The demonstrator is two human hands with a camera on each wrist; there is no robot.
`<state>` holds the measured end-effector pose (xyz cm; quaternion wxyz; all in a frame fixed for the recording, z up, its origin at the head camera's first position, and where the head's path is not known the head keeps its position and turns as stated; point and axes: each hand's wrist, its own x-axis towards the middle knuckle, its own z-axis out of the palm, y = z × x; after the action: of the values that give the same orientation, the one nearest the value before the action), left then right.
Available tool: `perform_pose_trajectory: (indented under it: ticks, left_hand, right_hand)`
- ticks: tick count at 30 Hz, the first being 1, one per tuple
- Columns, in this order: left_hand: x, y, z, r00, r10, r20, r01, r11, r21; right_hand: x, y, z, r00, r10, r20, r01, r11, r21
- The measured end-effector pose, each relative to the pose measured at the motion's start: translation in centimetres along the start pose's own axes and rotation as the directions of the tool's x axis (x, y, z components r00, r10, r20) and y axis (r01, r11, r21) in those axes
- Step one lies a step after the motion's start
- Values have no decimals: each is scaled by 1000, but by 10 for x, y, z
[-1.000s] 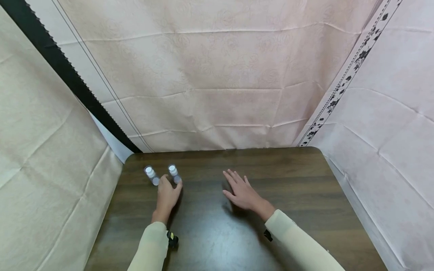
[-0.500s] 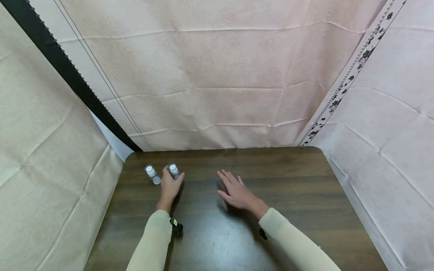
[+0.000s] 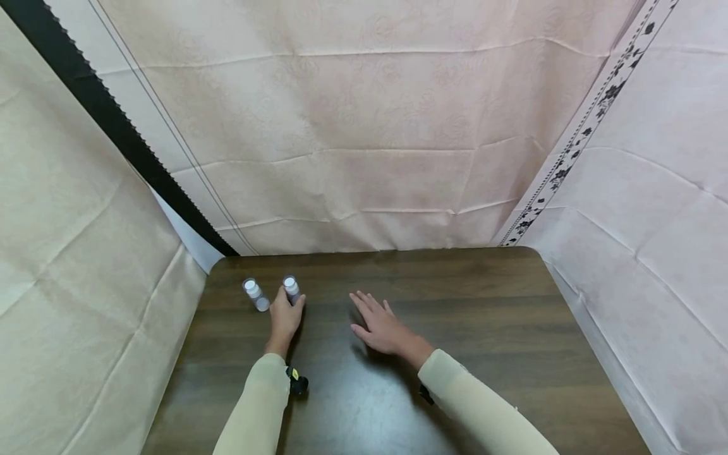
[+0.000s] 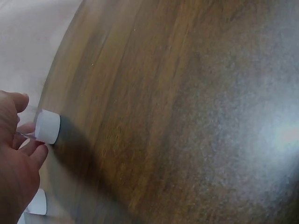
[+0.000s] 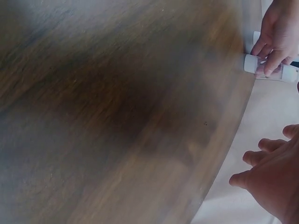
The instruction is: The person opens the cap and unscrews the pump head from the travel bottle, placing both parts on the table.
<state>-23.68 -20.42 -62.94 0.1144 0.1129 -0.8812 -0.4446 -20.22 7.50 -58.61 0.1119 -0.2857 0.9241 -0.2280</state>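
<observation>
Two clear cylinders with white ends stand upright near the table's far left corner in the head view. My left hand point(image 3: 286, 319) holds the right-hand cylinder point(image 3: 291, 286), thumb on one side and fingers on the other. The left-hand cylinder point(image 3: 256, 294) is just beside that hand, on its left. In the left wrist view, the held cylinder's white end point(image 4: 48, 127) shows past the fingers, and the other's white end point(image 4: 38, 202) is partly hidden by the hand. My right hand point(image 3: 381, 325) holds nothing; its fingers are extended and spread above the tabletop, with a shadow beneath.
The dark wooden table point(image 3: 455, 297) has rounded far corners. Creased pale cloth point(image 3: 364, 126) hangs behind it and at both sides. A black strip point(image 3: 114, 129) runs down the left of the backdrop. Each wrist has a small dark camera.
My left hand has moved slightly forward and right, closing round the right-hand cylinder. My right hand has drifted left over the table. Both cylinders have stayed in place.
</observation>
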Motion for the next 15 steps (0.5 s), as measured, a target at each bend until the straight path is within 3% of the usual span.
perform_pose_trajectory:
  ticks: [8,15]
  left_hand:
    - [-7,4,3,998,49,-26,-49,999,16]
    - [-12,12,11,974,219,-51,-219,976,16]
  right_hand:
    - [-2,-4,-7,999,-3,-37,5,997,77]
    - [-5,-8,-24,996,-11,-92,25,989,149]
